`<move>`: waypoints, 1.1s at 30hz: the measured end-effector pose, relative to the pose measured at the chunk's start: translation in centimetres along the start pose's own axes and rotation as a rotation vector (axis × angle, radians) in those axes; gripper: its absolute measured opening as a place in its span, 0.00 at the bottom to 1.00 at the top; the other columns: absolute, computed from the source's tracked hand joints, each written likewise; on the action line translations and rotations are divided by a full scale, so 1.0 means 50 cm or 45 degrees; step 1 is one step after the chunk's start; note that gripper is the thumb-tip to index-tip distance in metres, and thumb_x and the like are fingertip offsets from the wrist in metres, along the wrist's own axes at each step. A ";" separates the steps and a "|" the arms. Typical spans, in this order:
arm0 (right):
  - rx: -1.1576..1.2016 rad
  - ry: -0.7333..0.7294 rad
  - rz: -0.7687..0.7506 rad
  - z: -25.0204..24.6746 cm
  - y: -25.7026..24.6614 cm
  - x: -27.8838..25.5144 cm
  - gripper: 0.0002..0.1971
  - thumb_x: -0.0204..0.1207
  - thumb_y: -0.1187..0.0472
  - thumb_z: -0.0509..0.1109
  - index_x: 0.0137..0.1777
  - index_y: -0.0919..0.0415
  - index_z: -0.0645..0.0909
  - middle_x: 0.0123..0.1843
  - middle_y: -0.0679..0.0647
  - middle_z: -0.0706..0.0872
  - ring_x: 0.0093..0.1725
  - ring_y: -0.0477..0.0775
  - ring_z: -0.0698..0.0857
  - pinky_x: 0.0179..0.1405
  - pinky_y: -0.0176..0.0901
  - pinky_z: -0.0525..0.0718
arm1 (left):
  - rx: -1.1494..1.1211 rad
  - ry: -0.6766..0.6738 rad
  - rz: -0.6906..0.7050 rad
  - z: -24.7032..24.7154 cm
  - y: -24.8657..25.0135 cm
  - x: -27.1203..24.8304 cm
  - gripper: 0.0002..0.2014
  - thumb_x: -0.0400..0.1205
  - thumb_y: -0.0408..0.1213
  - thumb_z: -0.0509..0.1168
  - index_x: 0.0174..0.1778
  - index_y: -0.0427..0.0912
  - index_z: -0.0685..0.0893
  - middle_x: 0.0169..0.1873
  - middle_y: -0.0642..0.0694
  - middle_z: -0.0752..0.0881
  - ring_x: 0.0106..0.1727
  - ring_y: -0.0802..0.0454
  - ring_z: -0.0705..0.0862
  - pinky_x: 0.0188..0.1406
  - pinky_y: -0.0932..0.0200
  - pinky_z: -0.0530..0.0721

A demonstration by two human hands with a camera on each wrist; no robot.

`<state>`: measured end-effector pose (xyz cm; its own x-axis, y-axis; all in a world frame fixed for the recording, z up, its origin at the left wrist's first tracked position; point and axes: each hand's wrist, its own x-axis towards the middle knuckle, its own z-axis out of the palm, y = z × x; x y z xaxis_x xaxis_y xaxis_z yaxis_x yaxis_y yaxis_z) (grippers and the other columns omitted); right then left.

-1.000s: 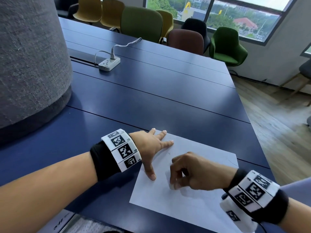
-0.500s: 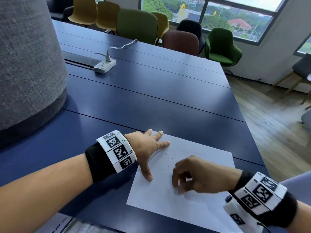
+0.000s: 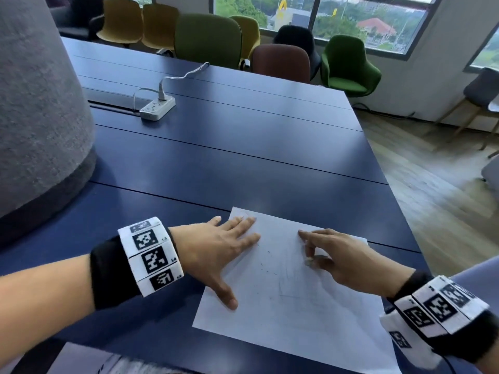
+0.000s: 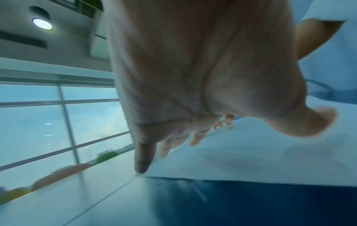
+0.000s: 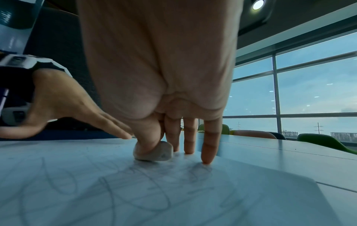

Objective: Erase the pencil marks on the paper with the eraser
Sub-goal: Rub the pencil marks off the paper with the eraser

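A white sheet of paper [image 3: 291,306] lies on the dark blue table [image 3: 243,163] near its front edge. Faint pencil scribbles [image 5: 135,192] cover it, and dark eraser crumbs [image 3: 266,261] lie near its middle. My left hand [image 3: 226,255] lies flat on the sheet's left edge, fingers spread, thumb pointing back; the left wrist view shows its fingers [image 4: 142,159] on the paper [image 4: 251,154]. My right hand [image 3: 321,255] pinches a small grey-white eraser [image 5: 155,151] between thumb and fingers, pressed on the sheet [image 5: 77,175]. The other right fingers [image 5: 207,151] touch the paper.
A white power strip [image 3: 158,106] with its cable sits further back on the table. A big grey fabric-covered column [image 3: 40,117] stands at the left. Chairs [image 3: 208,39] line the far end. The table's right edge [image 3: 383,179] drops to wooden floor.
My right hand with the eraser has slid away from me and to the right across the paper, and its fingers have stretched out. The left hand stays flat on the sheet.
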<state>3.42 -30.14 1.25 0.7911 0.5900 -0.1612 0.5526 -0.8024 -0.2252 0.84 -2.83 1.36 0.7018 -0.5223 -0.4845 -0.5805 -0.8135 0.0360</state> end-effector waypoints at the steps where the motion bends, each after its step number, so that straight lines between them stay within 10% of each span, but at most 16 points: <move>1: -0.002 0.002 0.003 0.000 -0.001 0.000 0.04 0.82 0.56 0.66 0.55 0.51 0.77 0.63 0.42 0.82 0.65 0.44 0.78 0.54 0.36 0.76 | 0.044 0.020 0.076 0.010 0.026 -0.005 0.58 0.72 0.75 0.61 0.86 0.49 0.36 0.83 0.45 0.28 0.85 0.48 0.31 0.84 0.40 0.43; 7: 0.037 -0.007 -0.047 -0.002 0.002 0.000 0.04 0.81 0.58 0.68 0.48 0.51 0.74 0.65 0.48 0.83 0.64 0.49 0.81 0.56 0.37 0.78 | 0.071 -0.121 0.465 0.046 0.143 -0.033 0.40 0.76 0.69 0.31 0.84 0.58 0.32 0.80 0.52 0.25 0.80 0.51 0.22 0.78 0.41 0.23; 14: 0.060 -0.006 -0.036 0.004 0.007 -0.001 0.04 0.80 0.63 0.68 0.46 0.55 0.74 0.59 0.47 0.86 0.62 0.50 0.83 0.52 0.38 0.79 | 0.087 -0.122 0.024 0.067 0.059 -0.059 0.42 0.83 0.69 0.39 0.81 0.49 0.24 0.78 0.49 0.20 0.78 0.54 0.18 0.81 0.43 0.30; 20: 0.067 -0.010 -0.031 0.003 0.008 0.003 0.04 0.80 0.62 0.68 0.48 0.55 0.75 0.52 0.45 0.86 0.52 0.52 0.85 0.54 0.47 0.82 | 0.087 -0.072 0.444 0.076 0.121 -0.070 0.36 0.85 0.65 0.40 0.83 0.57 0.29 0.80 0.53 0.23 0.78 0.56 0.19 0.73 0.45 0.17; 25: 0.116 -0.038 0.014 0.000 0.011 0.000 0.05 0.80 0.62 0.68 0.47 0.54 0.74 0.59 0.51 0.87 0.61 0.55 0.84 0.55 0.53 0.82 | 0.121 -0.065 0.026 0.063 0.066 -0.054 0.42 0.80 0.70 0.32 0.81 0.47 0.25 0.79 0.48 0.22 0.77 0.55 0.18 0.80 0.46 0.26; 30: 0.183 -0.053 0.033 -0.001 0.016 0.008 0.10 0.80 0.62 0.68 0.44 0.48 0.71 0.56 0.50 0.88 0.64 0.56 0.83 0.57 0.53 0.82 | 0.050 -0.063 0.302 0.058 0.105 -0.038 0.38 0.82 0.68 0.35 0.82 0.57 0.27 0.79 0.53 0.22 0.78 0.58 0.19 0.77 0.50 0.21; 33: 0.206 -0.055 0.048 0.002 0.019 0.008 0.08 0.80 0.62 0.68 0.44 0.50 0.72 0.53 0.50 0.88 0.65 0.57 0.83 0.57 0.56 0.83 | 0.070 -0.092 0.072 0.062 0.088 -0.035 0.44 0.75 0.71 0.28 0.81 0.48 0.25 0.80 0.49 0.22 0.78 0.55 0.19 0.81 0.46 0.28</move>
<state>4.24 -30.68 0.90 0.7967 0.5657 -0.2129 0.4704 -0.8015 -0.3692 -4.22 -4.69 -0.36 0.6368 -0.5454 -0.5450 -0.6415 -0.7669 0.0178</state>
